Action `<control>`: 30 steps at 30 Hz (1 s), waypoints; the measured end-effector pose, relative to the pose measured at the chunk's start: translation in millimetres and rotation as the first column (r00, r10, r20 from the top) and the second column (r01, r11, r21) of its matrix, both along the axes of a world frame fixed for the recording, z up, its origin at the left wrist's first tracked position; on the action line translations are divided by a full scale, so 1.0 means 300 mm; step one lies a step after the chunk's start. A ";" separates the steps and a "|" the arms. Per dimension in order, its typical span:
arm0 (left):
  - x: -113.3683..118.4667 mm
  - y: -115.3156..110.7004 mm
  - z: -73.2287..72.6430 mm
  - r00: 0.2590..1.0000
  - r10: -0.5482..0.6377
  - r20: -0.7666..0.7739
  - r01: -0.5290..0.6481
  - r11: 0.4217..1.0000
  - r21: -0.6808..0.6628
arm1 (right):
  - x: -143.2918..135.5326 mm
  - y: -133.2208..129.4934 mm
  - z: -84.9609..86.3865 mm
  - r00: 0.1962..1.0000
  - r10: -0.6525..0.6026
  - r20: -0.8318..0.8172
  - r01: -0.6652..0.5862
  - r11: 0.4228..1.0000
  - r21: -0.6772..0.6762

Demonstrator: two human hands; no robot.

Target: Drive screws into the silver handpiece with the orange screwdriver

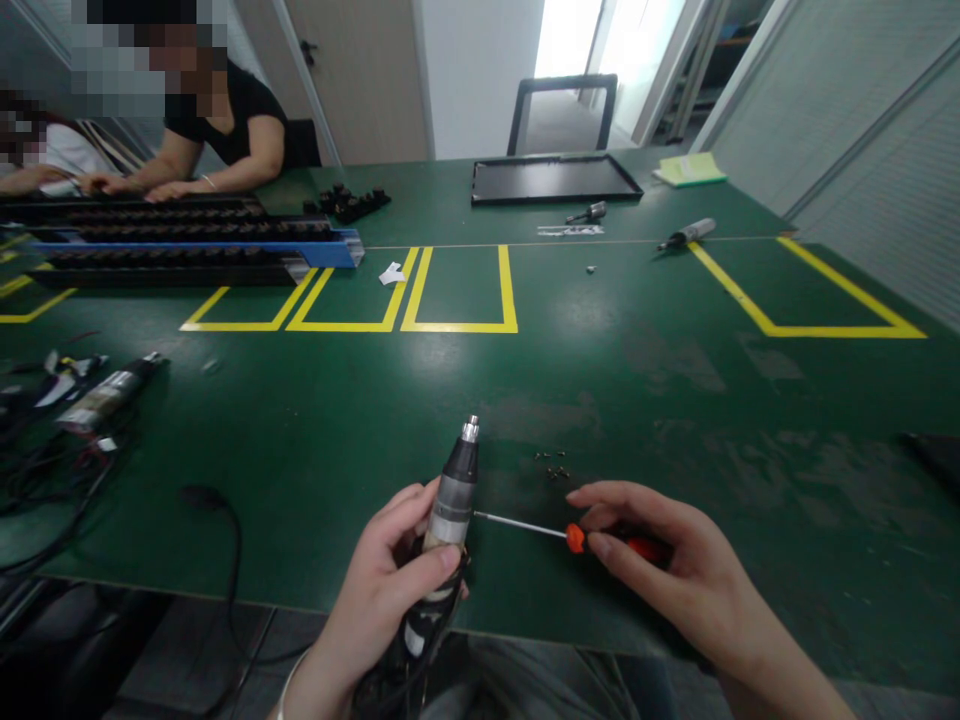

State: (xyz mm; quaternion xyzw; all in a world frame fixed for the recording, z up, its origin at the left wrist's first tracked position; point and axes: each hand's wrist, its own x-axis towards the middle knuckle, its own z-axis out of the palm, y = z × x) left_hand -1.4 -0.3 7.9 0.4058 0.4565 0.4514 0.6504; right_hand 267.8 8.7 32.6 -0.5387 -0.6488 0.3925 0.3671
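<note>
My left hand is wrapped round an electric screwdriver, a slim tool with a black nose, a silver band and a metal chuck pointing up and away from me. In my right hand is a hand screwdriver with an orange and black handle. Its thin shaft points left, and the tip is at the side of the electric screwdriver's silver body; a tiny brass-coloured bit shows at the tip, too small to name surely. Several small screws lie on the table beyond my right hand.
On the green table, another electric screwdriver lies among cables at left. Long black and blue rails stand at far left, near a seated person. A black tray and a grey tool lie at the back.
</note>
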 end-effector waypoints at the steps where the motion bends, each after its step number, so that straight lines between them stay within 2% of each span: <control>1: 0.000 -0.001 -0.001 1.000 0.003 -0.002 -0.003 1.000 0.000 | -0.001 0.001 0.002 1.000 -0.001 0.000 0.001 1.000 0.001; 10: 0.001 0.000 -0.005 1.000 0.022 0.007 -0.022 1.000 -0.017 | -0.004 0.000 0.005 0.999 -0.010 -0.041 0.009 1.000 -0.008; 19: 0.004 -0.003 0.001 1.000 0.012 0.014 -0.012 1.000 -0.028 | -0.004 -0.004 0.006 0.999 -0.018 0.051 0.019 1.000 -0.015; 26: 0.002 -0.003 0.001 1.000 0.008 -0.005 -0.008 1.000 -0.013 | 0.004 0.001 -0.014 0.998 0.051 0.046 -0.051 0.999 -0.010; 30: 0.002 -0.003 0.000 1.000 0.015 0.001 -0.015 1.000 -0.020 | 0.000 -0.001 -0.003 0.999 0.015 0.041 -0.016 1.000 0.017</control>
